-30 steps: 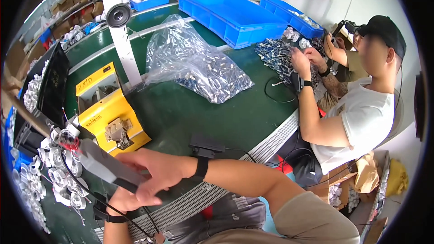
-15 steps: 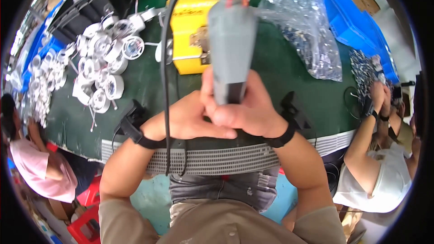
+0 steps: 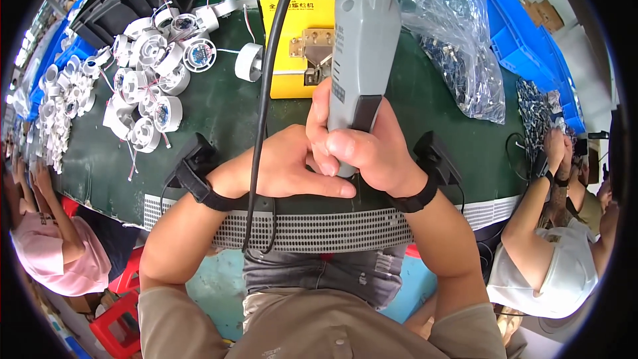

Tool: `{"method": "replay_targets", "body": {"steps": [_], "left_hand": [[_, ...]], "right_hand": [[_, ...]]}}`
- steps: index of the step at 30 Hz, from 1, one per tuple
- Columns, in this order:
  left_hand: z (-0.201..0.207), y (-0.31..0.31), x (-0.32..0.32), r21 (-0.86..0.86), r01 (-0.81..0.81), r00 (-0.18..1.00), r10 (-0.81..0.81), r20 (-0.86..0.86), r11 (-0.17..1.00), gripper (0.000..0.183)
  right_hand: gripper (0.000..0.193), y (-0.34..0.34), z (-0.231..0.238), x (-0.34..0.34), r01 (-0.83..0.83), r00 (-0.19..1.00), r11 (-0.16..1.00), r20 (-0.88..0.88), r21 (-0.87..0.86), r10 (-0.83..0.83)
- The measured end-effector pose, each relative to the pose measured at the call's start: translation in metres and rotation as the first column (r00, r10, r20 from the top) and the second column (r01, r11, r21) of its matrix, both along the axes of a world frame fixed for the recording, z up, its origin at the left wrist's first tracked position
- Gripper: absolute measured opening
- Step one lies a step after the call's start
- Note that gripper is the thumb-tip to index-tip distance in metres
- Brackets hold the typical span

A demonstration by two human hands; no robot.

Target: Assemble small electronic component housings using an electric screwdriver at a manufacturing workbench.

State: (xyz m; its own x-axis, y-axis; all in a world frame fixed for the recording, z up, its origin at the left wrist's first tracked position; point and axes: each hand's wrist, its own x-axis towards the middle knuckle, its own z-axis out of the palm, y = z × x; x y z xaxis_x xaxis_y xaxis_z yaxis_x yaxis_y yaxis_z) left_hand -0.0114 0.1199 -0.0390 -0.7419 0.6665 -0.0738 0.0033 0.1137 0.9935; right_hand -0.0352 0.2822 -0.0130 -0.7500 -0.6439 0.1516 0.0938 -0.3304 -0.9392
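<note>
My right hand (image 3: 373, 153) is closed around the lower part of a grey electric screwdriver (image 3: 364, 46) with a black patch on its side. The tool stands nearly upright, its top leaning slightly right, with a black cord and red ties above. Just left of it and touching my right hand is my left hand (image 3: 282, 163), fingers curled in and thumb pointing right under the tool. Its fingertips and whatever lies between them are hidden. The screwdriver's tip cannot be made out. Both wrists wear black straps with small devices.
A yellow machine (image 3: 286, 43) stands behind the screwdriver. White round housings with wires (image 3: 149, 53) are heaped left, near a black crate (image 3: 123, 10). At right lie a clear bag of small parts (image 3: 458, 60) and blue bins (image 3: 525, 40). A black cable (image 3: 258, 139) hangs by my left wrist. People sit on both sides.
The screwdriver, blurred before, is now sharp and leans further right at its top. Both hands stay together. The view has shifted slightly, and the person at left has moved their arms.
</note>
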Motion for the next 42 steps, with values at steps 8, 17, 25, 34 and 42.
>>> {"method": "replay_targets", "body": {"steps": [8, 17, 25, 34, 42], "left_hand": [[0.005, -0.003, -0.002, -0.013, 0.037, 0.999, -0.037, -0.014, 0.999, 0.031], [0.015, -0.008, -0.003, -0.008, 0.127, 0.992, -0.127, -0.019, 0.992, 0.032], [0.010, -0.016, -0.001, -0.080, 0.217, 0.972, -0.223, -0.069, 0.973, 0.028], [0.020, -0.010, 0.010, -0.098, 0.185, 0.959, -0.202, -0.197, 0.978, 0.037], [0.022, -0.007, 0.011, -0.146, 0.150, 0.976, -0.170, -0.139, 0.978, 0.040]], "right_hand": [[0.039, -0.002, -0.004, -0.001, -0.052, 0.997, 0.999, 0.064, 0.003, 0.051], [0.039, -0.001, -0.002, 0.006, -0.166, 0.976, 0.986, 0.139, -0.022, 0.167], [0.040, -0.002, -0.002, 0.011, -0.190, 0.978, 0.982, 0.095, 0.022, 0.187], [0.064, -0.002, -0.005, 0.013, -0.327, 0.872, 0.856, 0.221, -0.401, 0.437], [0.075, -0.003, -0.001, 0.016, -0.336, 0.884, 0.903, 0.242, -0.267, 0.400]]}}
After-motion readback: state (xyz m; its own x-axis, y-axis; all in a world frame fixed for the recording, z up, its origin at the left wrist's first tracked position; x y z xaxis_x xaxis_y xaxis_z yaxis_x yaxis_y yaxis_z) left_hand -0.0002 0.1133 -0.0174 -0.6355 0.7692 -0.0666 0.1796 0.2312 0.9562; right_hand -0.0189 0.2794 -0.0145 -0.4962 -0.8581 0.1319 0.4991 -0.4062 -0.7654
